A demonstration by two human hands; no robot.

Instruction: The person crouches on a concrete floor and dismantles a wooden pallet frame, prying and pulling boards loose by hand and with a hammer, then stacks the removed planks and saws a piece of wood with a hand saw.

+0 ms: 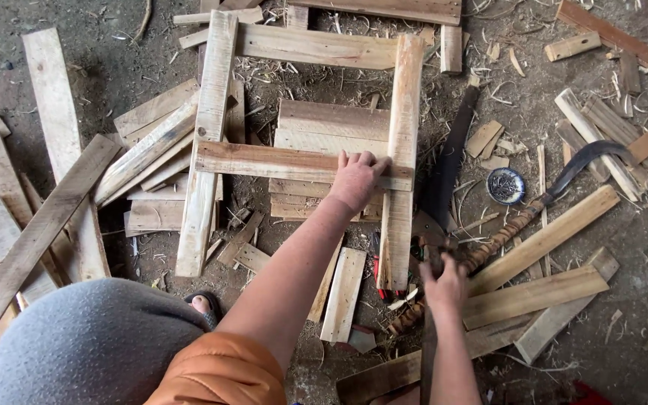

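My left hand presses down on a wooden cross slat, with its fingers hooked over the far edge where the slat meets the right upright of a rough plank frame. The frame lies flat on the ground; its left upright and top slat are also in view. My right hand grips a dark-handled tool, seemingly a hammer, near its head. It sits just right of the frame's lower end. A hooked blade with a cord-wrapped handle lies under this hand.
A small round tin of nails sits on the dirt to the right. A dark saw blade lies beside the right upright. Loose planks and offcuts are scattered all around. My grey-clad knee and a sandalled foot are at the lower left.
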